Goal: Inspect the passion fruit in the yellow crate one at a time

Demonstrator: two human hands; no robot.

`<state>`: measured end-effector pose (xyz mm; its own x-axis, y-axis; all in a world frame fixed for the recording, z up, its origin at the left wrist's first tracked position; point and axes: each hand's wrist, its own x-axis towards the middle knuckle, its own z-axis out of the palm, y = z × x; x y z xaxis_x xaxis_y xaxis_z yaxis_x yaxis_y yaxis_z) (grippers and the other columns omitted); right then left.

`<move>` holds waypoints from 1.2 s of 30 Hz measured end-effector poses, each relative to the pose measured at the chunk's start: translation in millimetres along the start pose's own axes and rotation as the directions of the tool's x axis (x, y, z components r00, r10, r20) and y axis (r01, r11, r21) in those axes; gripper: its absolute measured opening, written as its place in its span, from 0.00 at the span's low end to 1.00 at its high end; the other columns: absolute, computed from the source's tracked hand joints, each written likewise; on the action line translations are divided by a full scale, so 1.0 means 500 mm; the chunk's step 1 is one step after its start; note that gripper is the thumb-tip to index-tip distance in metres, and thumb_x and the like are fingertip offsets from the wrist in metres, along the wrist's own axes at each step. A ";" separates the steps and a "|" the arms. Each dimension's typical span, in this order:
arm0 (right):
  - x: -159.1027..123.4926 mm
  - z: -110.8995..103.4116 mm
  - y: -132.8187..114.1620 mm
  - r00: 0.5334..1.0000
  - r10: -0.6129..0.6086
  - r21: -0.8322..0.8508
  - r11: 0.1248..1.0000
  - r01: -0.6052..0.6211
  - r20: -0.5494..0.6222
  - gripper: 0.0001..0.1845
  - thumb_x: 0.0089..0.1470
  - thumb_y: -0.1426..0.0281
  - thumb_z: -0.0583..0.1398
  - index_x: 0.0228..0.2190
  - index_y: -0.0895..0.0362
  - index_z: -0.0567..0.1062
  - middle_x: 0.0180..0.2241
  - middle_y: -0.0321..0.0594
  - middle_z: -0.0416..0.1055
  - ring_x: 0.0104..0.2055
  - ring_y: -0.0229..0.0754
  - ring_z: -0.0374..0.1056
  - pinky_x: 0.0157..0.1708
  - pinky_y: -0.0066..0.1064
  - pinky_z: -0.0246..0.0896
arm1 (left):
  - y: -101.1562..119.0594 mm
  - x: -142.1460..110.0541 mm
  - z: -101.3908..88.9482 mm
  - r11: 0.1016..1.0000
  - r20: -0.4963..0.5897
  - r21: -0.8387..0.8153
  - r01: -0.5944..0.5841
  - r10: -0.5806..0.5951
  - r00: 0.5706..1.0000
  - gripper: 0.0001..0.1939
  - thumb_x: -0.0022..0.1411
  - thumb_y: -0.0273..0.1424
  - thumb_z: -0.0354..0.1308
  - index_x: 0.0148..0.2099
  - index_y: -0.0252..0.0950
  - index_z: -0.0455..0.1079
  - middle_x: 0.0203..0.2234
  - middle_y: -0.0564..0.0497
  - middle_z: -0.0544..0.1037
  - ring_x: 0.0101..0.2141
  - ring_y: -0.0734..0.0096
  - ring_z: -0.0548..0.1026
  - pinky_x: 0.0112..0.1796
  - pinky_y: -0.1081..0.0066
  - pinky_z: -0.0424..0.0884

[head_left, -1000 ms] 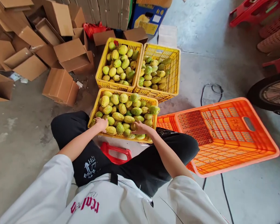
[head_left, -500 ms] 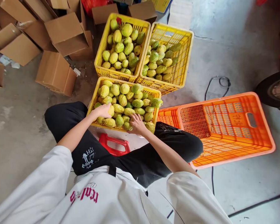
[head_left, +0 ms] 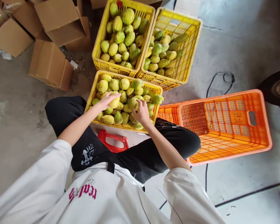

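Between my knees stands a yellow crate point(head_left: 87, 107) full of yellow-green fruit that look like papayas. On its left side my left hand point(head_left: 106, 100) is closed round a plump yellow papaya point(head_left: 115, 101), fingers over its top. My right hand point(head_left: 142, 113) grips a paler green papaya point(head_left: 133, 103) near the crate's middle, fingers bent over it and the thumb hidden. Both fruits sit at the top of the pile. One green papaya point(head_left: 157, 99) rests by the crate's right rim.
Two more yellow crates, one fuller point(head_left: 96, 60) and one partly filled point(head_left: 189, 67), stand beyond. An orange crate point(head_left: 266, 124) lies at the right, near a wheel point(head_left: 276, 88) and black cable point(head_left: 208, 88). Cardboard boxes point(head_left: 50, 63) crowd the upper left. A red handled object point(head_left: 124, 143) lies between my legs.
My left hand has moved up and right with a yellow papaya. My right hand has shifted up from the near edge and closed on a green papaya. The view has tilted slightly.
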<state>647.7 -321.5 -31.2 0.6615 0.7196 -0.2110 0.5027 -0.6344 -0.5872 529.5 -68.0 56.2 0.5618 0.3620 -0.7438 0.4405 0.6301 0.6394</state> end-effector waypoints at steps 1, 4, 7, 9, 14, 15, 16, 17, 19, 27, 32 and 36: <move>0.002 0.004 -0.012 0.999 -0.045 -0.025 0.999 0.045 0.025 0.33 0.79 0.63 0.64 0.78 0.59 0.77 0.75 0.69 0.74 0.76 0.76 0.72 0.82 0.71 0.68 | 0.001 0.000 0.006 1.000 -0.014 0.013 0.025 -0.025 1.000 0.22 0.73 0.42 0.88 0.51 0.40 0.79 0.36 0.51 0.84 0.47 0.53 0.90 0.60 0.49 0.91; -0.001 0.020 -0.055 0.962 -0.190 -0.083 0.974 0.209 0.195 0.30 0.80 0.64 0.65 0.76 0.57 0.80 0.73 0.68 0.77 0.75 0.78 0.71 0.80 0.72 0.69 | 0.001 0.002 0.021 0.993 -0.039 0.053 0.103 -0.101 0.994 0.19 0.80 0.43 0.82 0.48 0.39 0.78 0.31 0.51 0.82 0.41 0.57 0.88 0.57 0.51 0.90; -0.014 0.043 -0.094 0.853 -0.252 -0.100 0.938 0.331 0.458 0.35 0.80 0.63 0.69 0.80 0.59 0.78 0.74 0.67 0.78 0.72 0.74 0.75 0.75 0.62 0.76 | -0.006 0.006 0.034 0.989 -0.019 0.055 0.135 -0.134 0.991 0.17 0.82 0.42 0.80 0.47 0.39 0.78 0.32 0.49 0.85 0.37 0.59 0.87 0.51 0.56 0.90; -0.024 0.059 -0.109 0.786 -0.220 -0.124 0.928 0.351 0.578 0.41 0.78 0.64 0.72 0.84 0.62 0.75 0.74 0.68 0.78 0.70 0.72 0.77 0.73 0.56 0.77 | -0.012 0.009 0.039 0.990 0.022 0.053 0.131 -0.132 0.991 0.16 0.81 0.41 0.81 0.49 0.38 0.79 0.34 0.49 0.87 0.38 0.60 0.88 0.50 0.59 0.89; -0.032 0.083 -0.122 0.755 -0.178 -0.185 0.911 0.369 0.631 0.48 0.73 0.64 0.80 0.86 0.55 0.77 0.73 0.66 0.80 0.71 0.73 0.76 0.73 0.54 0.75 | -0.017 0.011 0.048 0.994 0.110 -0.003 0.110 -0.109 0.988 0.19 0.74 0.43 0.83 0.57 0.39 0.84 0.40 0.45 0.92 0.47 0.51 0.94 0.51 0.60 0.91; -0.030 0.086 -0.124 0.755 -0.171 -0.193 0.910 0.368 0.633 0.48 0.71 0.64 0.82 0.84 0.54 0.78 0.72 0.65 0.81 0.71 0.73 0.76 0.73 0.54 0.75 | -0.017 0.011 0.050 0.994 0.117 -0.021 0.104 -0.101 0.988 0.20 0.74 0.43 0.83 0.58 0.39 0.84 0.41 0.44 0.93 0.50 0.49 0.94 0.52 0.59 0.91; -0.027 0.089 -0.127 0.757 -0.164 -0.198 0.911 0.363 0.633 0.48 0.69 0.65 0.83 0.83 0.53 0.80 0.70 0.65 0.82 0.71 0.74 0.75 0.72 0.54 0.75 | -0.017 0.010 0.053 0.995 0.117 -0.035 0.097 -0.092 0.989 0.20 0.73 0.43 0.82 0.58 0.39 0.85 0.42 0.44 0.93 0.52 0.47 0.94 0.53 0.59 0.91; -0.024 0.091 -0.129 0.758 -0.157 -0.196 0.915 0.353 0.633 0.47 0.67 0.65 0.84 0.81 0.53 0.81 0.69 0.64 0.83 0.70 0.73 0.75 0.71 0.53 0.75 | -0.017 0.008 0.057 0.995 0.113 -0.046 0.086 -0.080 0.990 0.20 0.73 0.42 0.82 0.58 0.38 0.85 0.42 0.44 0.93 0.53 0.46 0.94 0.54 0.59 0.91; -0.015 0.092 -0.133 0.764 -0.145 -0.159 0.938 0.308 0.628 0.43 0.66 0.68 0.84 0.77 0.54 0.83 0.65 0.62 0.83 0.67 0.70 0.76 0.69 0.52 0.75 | -0.015 0.005 0.065 0.996 0.094 -0.064 0.063 -0.057 0.994 0.18 0.72 0.40 0.81 0.57 0.38 0.85 0.41 0.44 0.93 0.54 0.47 0.93 0.55 0.60 0.90; 0.019 0.031 -0.115 0.892 -0.070 0.558 0.801 -0.218 0.447 0.34 0.53 0.72 0.74 0.59 0.49 0.73 0.51 0.36 0.78 0.51 0.49 0.73 0.62 0.45 0.79 | 0.031 -0.009 0.054 0.994 -0.065 -0.108 -0.019 0.013 0.998 0.09 0.77 0.40 0.69 0.50 0.42 0.79 0.40 0.49 0.86 0.58 0.48 0.92 0.56 0.56 0.92; 0.011 -0.038 -0.108 0.864 -0.088 0.853 0.239 -0.465 0.496 0.34 0.47 0.69 0.75 0.52 0.42 0.68 0.44 0.26 0.78 0.44 0.45 0.79 0.54 0.42 0.87 | 0.043 -0.020 0.015 0.987 -0.056 -0.156 -0.031 0.023 0.998 0.17 0.82 0.45 0.66 0.60 0.41 0.83 0.38 0.46 0.86 0.51 0.41 0.94 0.49 0.50 0.94; -0.005 -0.087 -0.120 0.909 -0.060 0.908 -0.054 -0.415 0.412 0.38 0.48 0.65 0.85 0.43 0.44 0.64 0.49 0.31 0.85 0.54 0.53 0.88 0.56 0.49 0.92 | 0.035 -0.033 -0.001 0.943 -0.016 -0.333 0.001 -0.007 1.000 0.18 0.79 0.46 0.72 0.62 0.42 0.84 0.37 0.44 0.87 0.47 0.42 0.94 0.45 0.56 0.93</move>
<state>640.0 -297.7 38.4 0.3426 0.8086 -0.4784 -0.8070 -0.0074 -0.5905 527.6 -62.3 79.5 0.5472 0.3688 -0.7514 0.1826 0.8235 0.5371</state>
